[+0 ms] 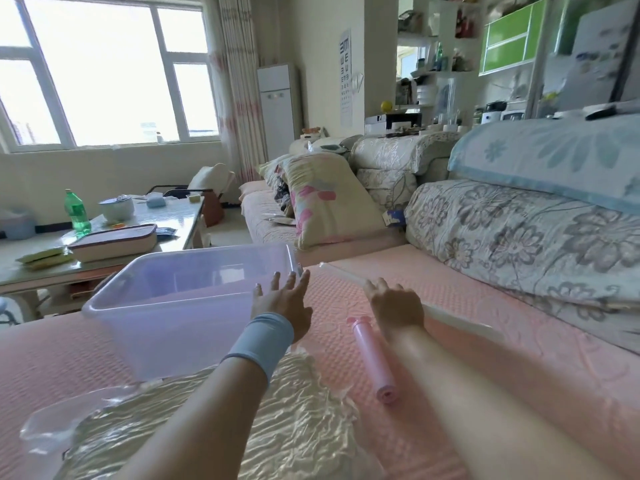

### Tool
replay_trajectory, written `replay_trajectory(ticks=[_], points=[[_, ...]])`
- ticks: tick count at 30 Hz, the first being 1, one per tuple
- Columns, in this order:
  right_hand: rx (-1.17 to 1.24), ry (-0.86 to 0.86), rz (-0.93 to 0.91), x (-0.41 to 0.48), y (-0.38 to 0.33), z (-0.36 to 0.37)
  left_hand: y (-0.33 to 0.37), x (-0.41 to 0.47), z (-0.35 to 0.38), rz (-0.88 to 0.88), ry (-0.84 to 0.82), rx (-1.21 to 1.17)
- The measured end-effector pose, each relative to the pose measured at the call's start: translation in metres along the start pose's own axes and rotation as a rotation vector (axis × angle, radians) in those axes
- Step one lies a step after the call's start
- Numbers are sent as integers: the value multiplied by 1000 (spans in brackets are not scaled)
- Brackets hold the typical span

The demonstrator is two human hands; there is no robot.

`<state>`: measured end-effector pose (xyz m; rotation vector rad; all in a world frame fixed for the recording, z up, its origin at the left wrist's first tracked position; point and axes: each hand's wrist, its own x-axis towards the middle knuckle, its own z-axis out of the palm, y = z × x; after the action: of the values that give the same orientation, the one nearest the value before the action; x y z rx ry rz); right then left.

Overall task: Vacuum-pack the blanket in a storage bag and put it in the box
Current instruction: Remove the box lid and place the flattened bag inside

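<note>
Storage bag [52,431] looks already sucked flat round blanket [242,420], at 6 o'clock on sofa [519,341], pump [375,362] lying at its 3 o'clock; left hand [282,303] spread wide at rim of empty box [166,306], 11 o'clock; right hand [394,306] over white rod [460,318], grip unclear; boxing remains.

Flattened, crinkled blanket bag [304,420] lies just beside open translucent box [173,341].

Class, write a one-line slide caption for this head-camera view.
Left hand reaches for the translucent lilac plastic box; right hand grips a long white rod.
</note>
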<state>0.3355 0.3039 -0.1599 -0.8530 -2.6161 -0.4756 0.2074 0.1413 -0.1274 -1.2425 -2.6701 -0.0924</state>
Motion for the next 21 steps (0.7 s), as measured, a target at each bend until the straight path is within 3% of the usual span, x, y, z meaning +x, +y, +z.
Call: replay_trajectory(ticks=[5,9,14,18,21], points=[[-107,-89,49,-3,30,25,25,-3,15,227,121,-29],[-76,-308,-6,-17,62,55,69,12,42,226,-64,-222],[37,-544,31,-26,82,64,128,19,66,282,-233,-160],[253,-463,84,-14,74,52,133,20,71,274,-163,-76],[428,-303,68,-3,52,33,109,19,58,238,39,-102]])
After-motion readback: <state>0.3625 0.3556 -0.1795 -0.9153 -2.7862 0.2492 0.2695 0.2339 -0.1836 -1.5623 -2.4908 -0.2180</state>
